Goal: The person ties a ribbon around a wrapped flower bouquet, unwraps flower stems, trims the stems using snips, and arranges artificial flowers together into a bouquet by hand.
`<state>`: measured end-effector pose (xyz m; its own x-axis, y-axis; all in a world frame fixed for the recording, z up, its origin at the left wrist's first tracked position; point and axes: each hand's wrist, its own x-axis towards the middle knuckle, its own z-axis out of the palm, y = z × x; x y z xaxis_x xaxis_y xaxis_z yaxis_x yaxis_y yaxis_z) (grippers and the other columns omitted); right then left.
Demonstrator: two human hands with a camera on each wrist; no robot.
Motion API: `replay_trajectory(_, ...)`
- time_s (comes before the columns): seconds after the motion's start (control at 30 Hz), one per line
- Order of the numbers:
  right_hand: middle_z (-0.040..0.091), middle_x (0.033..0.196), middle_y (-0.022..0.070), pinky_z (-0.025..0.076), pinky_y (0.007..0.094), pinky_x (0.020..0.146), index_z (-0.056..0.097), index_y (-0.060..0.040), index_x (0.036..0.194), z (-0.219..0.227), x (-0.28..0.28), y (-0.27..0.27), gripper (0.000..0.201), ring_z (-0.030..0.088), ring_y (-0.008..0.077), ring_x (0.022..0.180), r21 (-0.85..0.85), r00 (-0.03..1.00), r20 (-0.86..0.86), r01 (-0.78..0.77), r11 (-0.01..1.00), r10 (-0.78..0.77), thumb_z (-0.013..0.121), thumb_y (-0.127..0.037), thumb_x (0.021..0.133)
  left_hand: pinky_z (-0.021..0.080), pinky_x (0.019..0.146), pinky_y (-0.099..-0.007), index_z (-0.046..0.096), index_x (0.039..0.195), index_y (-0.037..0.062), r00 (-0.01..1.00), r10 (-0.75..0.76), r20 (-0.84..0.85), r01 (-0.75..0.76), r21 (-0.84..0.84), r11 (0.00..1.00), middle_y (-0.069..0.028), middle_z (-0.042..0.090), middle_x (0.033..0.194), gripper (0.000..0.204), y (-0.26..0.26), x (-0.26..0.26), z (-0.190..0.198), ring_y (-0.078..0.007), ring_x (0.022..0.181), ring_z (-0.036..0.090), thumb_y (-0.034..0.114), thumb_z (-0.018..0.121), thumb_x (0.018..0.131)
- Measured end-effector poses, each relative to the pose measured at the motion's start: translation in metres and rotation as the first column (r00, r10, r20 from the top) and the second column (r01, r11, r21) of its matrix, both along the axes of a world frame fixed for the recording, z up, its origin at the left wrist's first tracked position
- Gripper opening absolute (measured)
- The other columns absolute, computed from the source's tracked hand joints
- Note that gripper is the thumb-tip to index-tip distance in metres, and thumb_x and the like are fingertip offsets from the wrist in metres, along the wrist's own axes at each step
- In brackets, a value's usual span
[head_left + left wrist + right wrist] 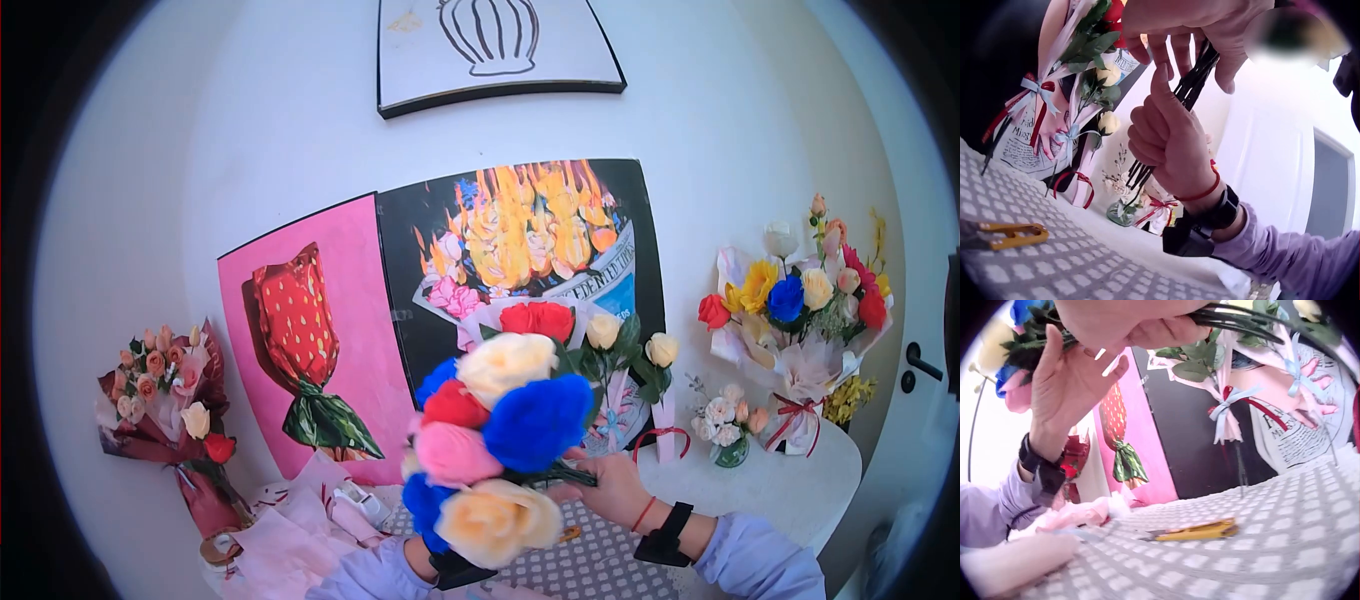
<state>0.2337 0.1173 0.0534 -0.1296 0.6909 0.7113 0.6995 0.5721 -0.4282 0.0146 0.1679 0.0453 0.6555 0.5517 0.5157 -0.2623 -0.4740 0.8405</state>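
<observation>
A bunch of artificial flowers [505, 410], with blue, red, pink and cream heads, is held up above the table. My right hand [1169, 134] grips its dark green stems [1194, 81] in a fist, thumb pointing up along them. Just under the flower heads is my left hand [1079, 384], its fingers extended and thumb apart, with the stems passing between thumb and fingers. In the head view the flower heads hide most of the left hand, and only its wrist shows.
A yellow-handled tool [1019, 234] lies on the grey-and-white tablecloth [1285, 519]. Pink wrapping paper [290, 545] lies at the left. Wrapped bouquets [795, 350] stand at both sides, with a small glass vase [731, 455] at the right. Posters [300, 350] lean on the wall behind.
</observation>
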Motion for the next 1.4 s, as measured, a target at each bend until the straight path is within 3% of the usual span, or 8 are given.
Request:
replay_trajectory(0.2,0.059,0.062,0.0121,0.043,0.0376,0.049,0.063,-0.0097,0.074,-0.058,0.081,0.082,0.014,0.057,0.0299,0.056,0.133,0.981,0.143,-0.149,0.980,0.130,0.057,-0.022,0.075,0.038,0.086,-0.0282,0.051,0.100,0.0030,0.900,-0.301,0.315,0.399,-0.316,0.861,-0.0059,0.054,0.102,0.030,0.039,0.023,-0.011,-0.0120,0.094,0.051,0.030,0.044,0.090)
replay_trajectory(0.23,0.041,0.129,0.0101,0.035,0.0385,0.095,0.029,-0.0078,0.132,-0.038,0.085,0.049,0.085,0.044,0.0263,0.114,-0.155,0.963,0.002,-0.265,0.952,0.268,0.027,-0.072,0.076,0.038,0.086,-0.0282,0.051,0.101,0.0030,0.860,-0.344,0.378,0.476,-0.350,0.807,-0.0061,0.054,0.103,0.030,0.046,0.029,-0.006,-0.0120,0.095,0.051,0.030,0.044,0.090)
replay_trajectory(0.33,0.052,0.117,0.0099,0.042,0.0361,0.086,0.046,-0.0054,0.119,-0.018,0.084,0.012,0.067,0.051,0.0225,0.106,-0.207,0.795,-0.513,-0.482,0.852,0.325,0.039,-0.060,0.081,0.038,0.087,-0.0281,0.050,0.104,0.0030,0.743,-0.417,0.523,0.644,-0.390,0.658,-0.0063,0.054,0.104,0.032,0.039,0.036,0.000,-0.0120,0.096,0.051,0.031,0.043,0.090)
replay_trajectory(0.4,0.052,0.112,0.0102,0.042,0.0361,0.083,0.047,-0.0055,0.114,-0.010,0.087,0.007,0.062,0.051,0.0232,0.101,-0.208,0.862,-0.408,-0.410,0.888,0.302,0.041,-0.057,0.080,0.035,0.091,-0.0274,0.041,0.118,0.0017,0.959,0.141,0.246,-0.176,0.128,0.976,-0.0064,0.049,0.112,0.035,-0.029,0.024,0.053,-0.0133,0.103,0.046,0.026,0.041,0.092)
replay_trajectory(0.6,0.055,0.080,0.0117,0.042,0.0357,0.063,0.055,-0.0059,0.084,-0.003,0.100,0.002,0.031,0.053,0.0271,0.073,-0.018,0.978,0.156,-0.134,0.991,0.135,0.054,-0.034,0.069,0.030,0.095,-0.0340,0.045,0.116,0.0023,0.980,-0.058,0.189,-0.011,0.344,0.939,-0.0093,0.049,0.115,0.051,-0.065,0.017,0.071,-0.0188,0.111,0.042,0.045,0.044,0.087)
replay_trajectory(0.77,0.054,0.055,0.0118,0.041,0.0363,0.047,0.058,-0.0065,0.059,0.001,0.097,-0.009,0.011,0.054,0.0296,0.052,0.169,0.869,0.488,-0.003,0.986,-0.081,0.062,-0.016,0.061,0.032,0.090,-0.0361,0.056,0.102,0.0074,0.945,0.282,0.165,-0.309,0.735,0.603,-0.0097,0.052,0.109,0.034,-0.089,0.003,0.079,-0.0250,0.101,0.047,0.031,0.060,0.078)
replay_trajectory(1.07,0.051,0.053,0.0085,0.040,0.0372,0.050,0.055,-0.0091,0.058,0.014,0.077,-0.021,0.020,0.053,0.0273,0.053,0.322,0.810,0.510,0.132,0.938,-0.289,0.065,-0.024,0.066,0.045,0.065,-0.0264,0.063,0.086,0.0018,0.924,0.365,0.110,-0.365,0.535,0.762,-0.0094,0.060,0.086,0.013,-0.069,0.003,0.065,-0.0203,0.072,0.058,0.006,0.063,0.074)
replay_trajectory(1.4,0.051,0.048,0.0084,0.040,0.0373,0.048,0.053,-0.0086,0.053,0.018,0.077,-0.023,0.035,0.053,0.0268,0.048,0.398,0.759,0.420,0.338,0.853,-0.497,0.058,-0.034,0.076,0.044,0.074,-0.0312,0.055,0.100,0.0011,0.789,0.473,0.393,-0.615,0.525,0.589,-0.0129,0.053,0.097,0.030,-0.053,0.010,0.065,-0.0255,0.087,0.054,0.009,0.065,0.072)
